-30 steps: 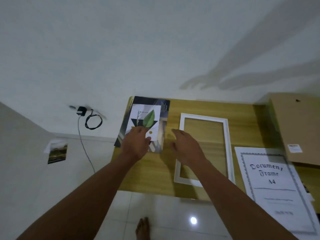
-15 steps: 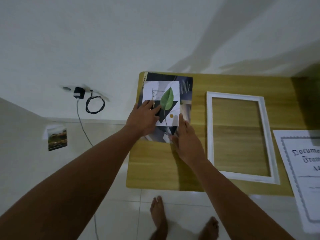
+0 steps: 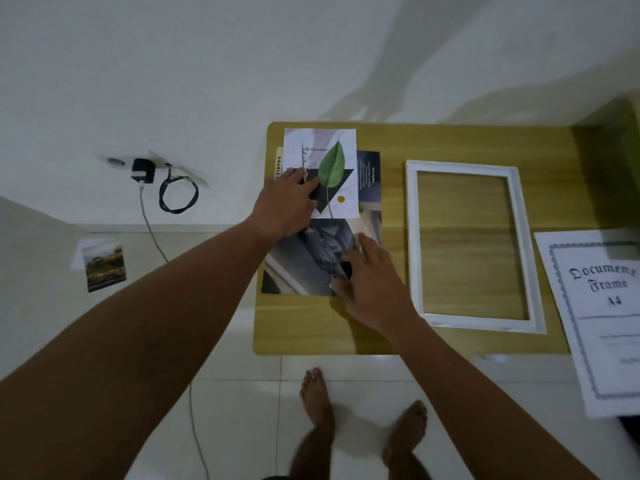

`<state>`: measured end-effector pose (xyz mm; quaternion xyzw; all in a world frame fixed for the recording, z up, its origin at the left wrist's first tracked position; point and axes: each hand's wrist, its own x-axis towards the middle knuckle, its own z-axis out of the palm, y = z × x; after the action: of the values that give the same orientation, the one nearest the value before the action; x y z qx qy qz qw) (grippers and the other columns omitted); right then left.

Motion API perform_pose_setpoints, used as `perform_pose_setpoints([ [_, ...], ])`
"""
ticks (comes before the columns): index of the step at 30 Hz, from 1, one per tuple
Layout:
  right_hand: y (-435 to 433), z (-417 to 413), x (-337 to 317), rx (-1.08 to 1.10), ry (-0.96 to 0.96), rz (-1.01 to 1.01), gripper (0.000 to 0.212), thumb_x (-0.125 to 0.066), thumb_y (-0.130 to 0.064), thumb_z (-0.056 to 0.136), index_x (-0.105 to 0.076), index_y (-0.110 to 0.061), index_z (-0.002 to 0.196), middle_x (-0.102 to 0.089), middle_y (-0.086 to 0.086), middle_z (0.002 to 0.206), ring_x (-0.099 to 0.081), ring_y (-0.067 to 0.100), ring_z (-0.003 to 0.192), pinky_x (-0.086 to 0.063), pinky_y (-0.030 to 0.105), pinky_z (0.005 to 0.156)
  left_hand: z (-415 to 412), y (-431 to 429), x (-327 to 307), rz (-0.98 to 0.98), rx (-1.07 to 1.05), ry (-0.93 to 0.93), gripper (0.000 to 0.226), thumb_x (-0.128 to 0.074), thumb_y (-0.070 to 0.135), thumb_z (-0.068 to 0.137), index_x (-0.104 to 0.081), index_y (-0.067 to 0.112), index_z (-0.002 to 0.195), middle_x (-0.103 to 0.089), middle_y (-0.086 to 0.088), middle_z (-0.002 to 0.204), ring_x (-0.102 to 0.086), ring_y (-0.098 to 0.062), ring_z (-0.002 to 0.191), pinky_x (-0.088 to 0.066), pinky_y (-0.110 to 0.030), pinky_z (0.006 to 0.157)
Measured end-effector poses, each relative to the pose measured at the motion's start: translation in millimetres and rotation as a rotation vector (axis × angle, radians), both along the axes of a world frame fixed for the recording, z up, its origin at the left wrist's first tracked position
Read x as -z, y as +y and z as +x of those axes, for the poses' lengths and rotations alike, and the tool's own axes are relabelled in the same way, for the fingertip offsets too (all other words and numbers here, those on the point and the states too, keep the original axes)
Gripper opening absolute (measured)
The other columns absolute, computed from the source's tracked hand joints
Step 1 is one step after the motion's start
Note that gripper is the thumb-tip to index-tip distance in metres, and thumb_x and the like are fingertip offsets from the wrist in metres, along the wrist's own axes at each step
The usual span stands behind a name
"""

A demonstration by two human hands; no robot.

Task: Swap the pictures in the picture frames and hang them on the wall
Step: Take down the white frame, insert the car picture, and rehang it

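Leaf print [image 3: 341, 168] slid forward under flat left hand [image 3: 285, 206], which hides its corner. Right hand [image 3: 372, 289], fingers [image 3: 360, 271] extended, presses dark print [image 3: 301, 268]; tips blurred.

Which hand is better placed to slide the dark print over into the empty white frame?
Probably the right. The right hand touches the near right corner of the dark print, next to the white frame. The left hand rests on the leaf picture on top, farther from the frame.
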<state>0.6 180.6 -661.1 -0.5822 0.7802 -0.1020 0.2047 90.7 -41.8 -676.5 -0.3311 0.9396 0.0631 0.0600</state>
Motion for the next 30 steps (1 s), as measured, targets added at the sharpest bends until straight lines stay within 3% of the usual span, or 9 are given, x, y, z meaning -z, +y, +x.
perform_pose_setpoints([
  [3,-4,3,13,-0.012,0.018,0.089,0.07,-0.043,-0.047,0.101,-0.014,-0.014,0.156,-0.008,0.018,0.163,-0.004,0.036,0.151,-0.012,0.051,0.122,-2,-2,0,0.005,0.005,0.003,0.051,-0.044,0.037,0.096,-0.039,0.022,0.144,-0.045,-0.013,0.141,-0.04,-0.032,0.132,-0.041,-0.05,0.098],
  [5,2,3,14,-0.051,0.051,0.12,0.071,-0.041,-0.048,0.101,-0.01,-0.016,0.157,-0.005,0.018,0.163,-0.002,0.037,0.151,-0.01,0.051,0.122,-3,-4,-1,0.016,0.001,0.007,0.051,-0.044,0.037,0.096,-0.039,0.021,0.144,-0.045,-0.013,0.14,-0.039,-0.032,0.133,-0.04,-0.05,0.1],
  [9,25,11,11,-0.11,0.104,0.133,0.074,-0.052,-0.051,0.095,-0.022,-0.021,0.155,-0.02,0.02,0.16,-0.019,0.04,0.147,-0.025,0.054,0.117,-5,-7,2,0.057,-0.036,0.027,0.052,-0.046,0.037,0.097,-0.038,0.022,0.146,-0.043,-0.013,0.143,-0.037,-0.033,0.135,-0.038,-0.053,0.104],
  [13,42,22,3,-0.11,0.131,0.117,0.074,-0.063,-0.054,0.084,-0.033,-0.026,0.145,-0.037,0.014,0.147,-0.037,0.035,0.136,-0.038,0.048,0.11,-9,-6,5,0.041,-0.032,0.066,0.051,-0.047,0.037,0.096,-0.041,0.021,0.144,-0.049,-0.013,0.134,-0.044,-0.033,0.126,-0.042,-0.049,0.098],
  [16,47,30,0,-0.084,0.127,0.111,0.075,-0.071,-0.051,0.076,-0.039,-0.024,0.139,-0.039,0.012,0.145,-0.038,0.034,0.135,-0.04,0.049,0.109,-11,-6,6,0.046,-0.032,0.08,0.05,-0.047,0.037,0.095,-0.043,0.02,0.143,-0.05,-0.013,0.132,-0.045,-0.032,0.123,-0.043,-0.048,0.096],
  [20,50,35,4,-0.089,0.082,0.092,0.086,-0.076,-0.049,0.073,-0.034,-0.019,0.141,-0.035,0.014,0.153,-0.035,0.036,0.141,-0.035,0.051,0.113,-13,-7,4,0.068,-0.041,0.081,0.05,-0.048,0.036,0.095,-0.044,0.02,0.142,-0.05,-0.013,0.131,-0.045,-0.032,0.124,-0.044,-0.049,0.095],
  [24,59,38,1,-0.092,0.109,0.087,0.083,-0.067,-0.062,0.072,-0.036,-0.027,0.14,-0.043,0.008,0.142,-0.043,0.033,0.132,-0.039,0.046,0.107,-15,-8,6,0.091,-0.055,0.102,0.05,-0.05,0.035,0.093,-0.044,0.017,0.139,-0.05,-0.011,0.135,-0.043,-0.031,0.128,-0.042,-0.051,0.099],
  [28,58,38,6,-0.059,0.101,0.04,0.073,-0.034,-0.071,0.082,-0.045,-0.026,0.139,-0.04,0.011,0.15,-0.038,0.034,0.137,-0.035,0.052,0.11,-15,-7,6,0.051,-0.072,0.092,0.051,-0.05,0.037,0.094,-0.045,0.018,0.141,-0.046,-0.014,0.141,-0.041,-0.036,0.13,-0.041,-0.05,0.102],
  [30,57,39,8,-0.054,0.116,0.021,0.071,-0.042,-0.068,0.083,-0.046,-0.024,0.138,-0.043,0.011,0.147,-0.044,0.034,0.133,-0.038,0.052,0.107,-15,-5,4,0.026,-0.087,0.076,0.052,-0.049,0.038,0.094,-0.044,0.02,0.142,-0.044,-0.014,0.143,-0.041,-0.036,0.128,-0.039,-0.049,0.1],
])
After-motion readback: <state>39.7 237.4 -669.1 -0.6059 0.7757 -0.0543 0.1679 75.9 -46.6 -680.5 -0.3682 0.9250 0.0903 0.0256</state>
